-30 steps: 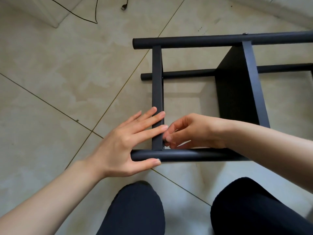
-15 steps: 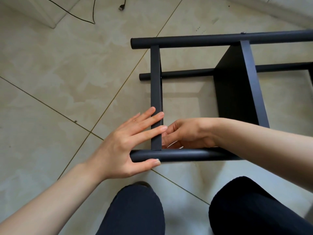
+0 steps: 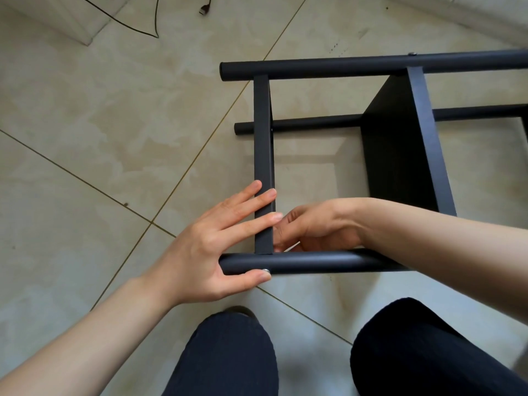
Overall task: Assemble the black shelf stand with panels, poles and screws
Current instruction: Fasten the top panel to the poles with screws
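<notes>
A: Where is the black shelf stand of flat panels and round poles lying?

B: On its side on the beige tiled floor, just beyond the person's knees in dark trousers. The near black round pole runs left to right, and the narrow black end panel stands edge-up between it and the far black round pole. A wider black panel sits further right, and a third thin black pole lies on the floor behind.

A: And the left hand?

B: Spread wide, fingers straight and laid flat across the end panel's near part, thumb pressing along the near pole next to a small silver screw head. It looks the same as half a second ago.

A: The right hand?

B: It reaches in from the right, inside the frame, fingers curled at the corner where the end panel meets the near pole. Whether it pinches anything there I cannot tell; the panel hides the fingertips. Compared with a second ago it sits lower and tucked closer to the pole, with the fingers less visible.

A: Anything else around?

B: A thin black cable with a plug end at the far left of the floor.
</notes>
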